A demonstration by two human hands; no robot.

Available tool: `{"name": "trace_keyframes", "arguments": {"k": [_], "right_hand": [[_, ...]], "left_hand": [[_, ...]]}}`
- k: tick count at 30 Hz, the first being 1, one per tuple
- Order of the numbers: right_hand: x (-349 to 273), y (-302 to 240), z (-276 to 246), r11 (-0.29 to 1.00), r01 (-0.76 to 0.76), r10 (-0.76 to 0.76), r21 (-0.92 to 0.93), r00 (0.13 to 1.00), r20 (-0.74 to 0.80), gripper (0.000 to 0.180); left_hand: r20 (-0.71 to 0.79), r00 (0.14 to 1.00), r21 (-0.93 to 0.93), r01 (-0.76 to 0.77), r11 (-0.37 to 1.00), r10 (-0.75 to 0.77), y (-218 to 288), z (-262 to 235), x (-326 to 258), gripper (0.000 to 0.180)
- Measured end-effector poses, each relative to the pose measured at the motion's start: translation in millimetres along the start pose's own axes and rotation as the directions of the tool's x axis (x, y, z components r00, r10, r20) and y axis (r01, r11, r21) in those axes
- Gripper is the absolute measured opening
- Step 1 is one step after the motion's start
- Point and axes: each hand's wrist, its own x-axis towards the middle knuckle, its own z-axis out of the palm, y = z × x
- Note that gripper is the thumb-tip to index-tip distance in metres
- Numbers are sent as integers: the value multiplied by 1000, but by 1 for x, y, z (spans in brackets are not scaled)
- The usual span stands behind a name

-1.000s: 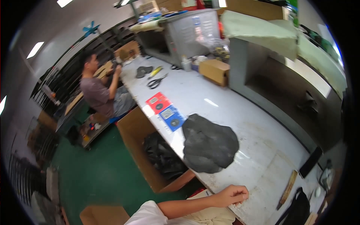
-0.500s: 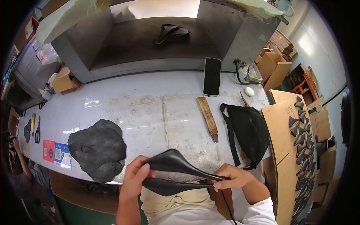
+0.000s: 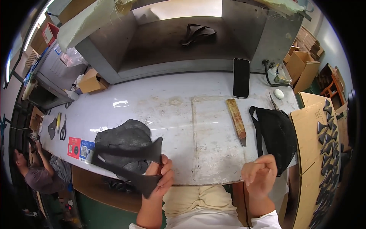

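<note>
Having swung leftward since the earlier frame, above the broad white worktop [image 3: 171, 114] and its lumpy dark-grey slab [image 3: 126, 131], two long, flared, smooth black pieces [image 3: 131, 152] are hanging in my left hand's [image 3: 162, 181] grasp, my right hand [image 3: 261, 173] hovering released.

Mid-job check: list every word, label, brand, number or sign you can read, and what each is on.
No wording is legible enough to quote.
Red card: square code and print, too small.
Blue card: square code and print, too small.
Grey cabinet: blue sticker, unreadable.
Cardboard sheet: faint print, too small.
Phone: dark screen, no text visible.
Black pieces in the left hand: no text visible.
</note>
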Motion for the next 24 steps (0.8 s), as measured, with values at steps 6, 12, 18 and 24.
{"name": "trace_keyframes", "arguments": {"k": [6, 12, 18, 24], "right_hand": [[12, -8, -6, 983, 158, -168, -90, 978, -121, 32], [7, 7, -2, 996, 18, -21, -82, 999, -31, 31], [2, 20, 1, 996, -26, 29, -82, 999, 36, 31], [1, 29, 27, 977, -182, 195, -110, 974, 117, 17]], "left_hand": [[117, 776, 942, 110, -317, 619, -2, 4, -4, 22], [466, 675, 655, 171, -736, 572, 13, 13, -15, 27], [565, 766, 361, 104, -927, 306, 51, 13, -8, 36], [693, 655, 360, 46, -932, 300, 72, 2, -6, 23]]}}
